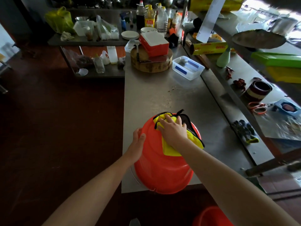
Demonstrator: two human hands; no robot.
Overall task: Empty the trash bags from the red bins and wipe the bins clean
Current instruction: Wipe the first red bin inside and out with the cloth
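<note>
The worry from where I stand is the drop on the left of the red bin (156, 173). It sits upturned on the near corner of the steel table (162, 95), with its wide rim hanging out past the table's edge on that side and toward the person. A hard wiping stroke could skate it off onto the dark floor (65, 128).

Only the left hand (138, 141) guards that side. It lies flat against the bin's left wall, fingers straight and thumb resting on the plastic, bracing rather than gripping. Smooth plastic could slip past it, I'd guess.

On the bin's upturned base, toward its far side, is the yellow cloth (172, 149) (black-edged, part bunched, part trailing loose down the bin's right slope). That loose tail might drag or fold under and leave patches unwiped.

The right hand (173, 130) is spread palm-down on the bunched part. Its fingers press the cloth onto the base and hold nothing closed. So the bin is directly beneath this hand, touched only through the cloth, and pinned between the 2 hands.

Below and right of the bin, down at floor level, a 2nd red bin (210, 216) shows at the frame's edge. I cannot tell whether it has been wiped.
</note>
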